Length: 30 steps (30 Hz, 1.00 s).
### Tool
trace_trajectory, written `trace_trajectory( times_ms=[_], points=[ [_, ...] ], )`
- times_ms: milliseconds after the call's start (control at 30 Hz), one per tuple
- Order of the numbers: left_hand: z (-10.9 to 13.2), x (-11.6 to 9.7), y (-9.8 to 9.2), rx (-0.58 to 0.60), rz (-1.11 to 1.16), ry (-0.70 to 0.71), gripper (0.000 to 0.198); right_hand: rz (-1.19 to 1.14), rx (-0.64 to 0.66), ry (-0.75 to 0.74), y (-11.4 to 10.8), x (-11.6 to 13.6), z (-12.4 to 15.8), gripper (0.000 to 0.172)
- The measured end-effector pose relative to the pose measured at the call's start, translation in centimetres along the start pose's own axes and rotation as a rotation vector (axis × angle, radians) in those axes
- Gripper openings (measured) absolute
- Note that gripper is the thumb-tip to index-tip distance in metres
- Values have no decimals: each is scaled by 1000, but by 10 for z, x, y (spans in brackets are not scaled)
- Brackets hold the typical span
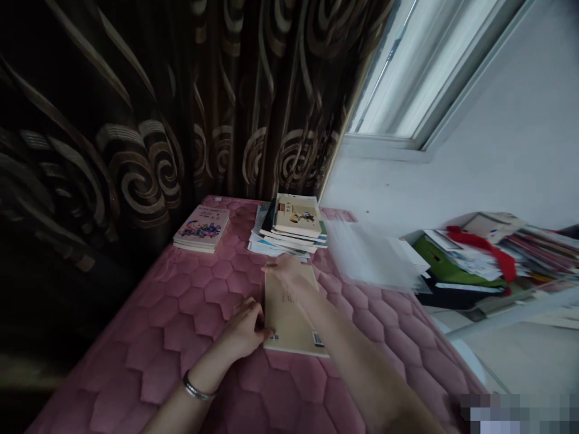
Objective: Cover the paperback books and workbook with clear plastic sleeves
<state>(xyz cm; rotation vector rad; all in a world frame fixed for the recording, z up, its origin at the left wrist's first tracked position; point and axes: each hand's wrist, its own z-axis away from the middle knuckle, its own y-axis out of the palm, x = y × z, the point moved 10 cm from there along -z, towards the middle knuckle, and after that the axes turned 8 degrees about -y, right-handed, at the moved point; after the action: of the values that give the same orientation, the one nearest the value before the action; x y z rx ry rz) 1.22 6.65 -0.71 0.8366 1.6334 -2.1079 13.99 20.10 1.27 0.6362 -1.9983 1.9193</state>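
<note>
A tan book (287, 313) lies on the pink quilted surface in front of me, with small print and a barcode label on its upper side. My left hand (246, 325) is at its left edge, fingers curled and thumb pressed on the lower left corner. Across the far end of the book lies my right hand (286, 269), its fingers stretched out to the left past the edge; they are slightly blurred. The right forearm hides part of the book's right side. Just beyond the right hand stands a stack of books (296, 218).
Pale books with a colourful cover (203, 229) lie at the far left. To the right are blurred white sheets (375, 253) and a shelf piled with papers, a green item (447, 265) and a red cloth strip (486, 250). A dark patterned curtain (217, 120) hangs behind the quilted surface (181, 325).
</note>
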Motion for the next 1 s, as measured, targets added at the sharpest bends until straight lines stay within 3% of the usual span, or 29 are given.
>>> trace_trajectory(
  times_ms=[133,233,400,533,633,767,900,1000],
  points=[
    [1,2,-1,-17,37,-1,19,145,4,49,-1,1,-4,46],
    [-2,7,-1,-21,94,-20,33,199,-21,13,-1,11,8,43],
    [-8,12,0,-20,161,-17,44,278,-43,-227,-2,33,54,32],
    [-11,12,0,24,161,-3,50,251,-21,-346,-1,26,97,37],
    [-17,2,-2,50,81,44,48,259,4,-377,6,16,112,45],
    [-43,-23,-15,-103,-123,64,49,275,23,-380,13,13,112,48],
    [-77,-55,-1,-113,-271,167,56,263,12,-368,14,15,112,48],
    [-92,-57,-2,-220,-332,172,51,247,-7,-368,12,16,115,50]
  ],
)
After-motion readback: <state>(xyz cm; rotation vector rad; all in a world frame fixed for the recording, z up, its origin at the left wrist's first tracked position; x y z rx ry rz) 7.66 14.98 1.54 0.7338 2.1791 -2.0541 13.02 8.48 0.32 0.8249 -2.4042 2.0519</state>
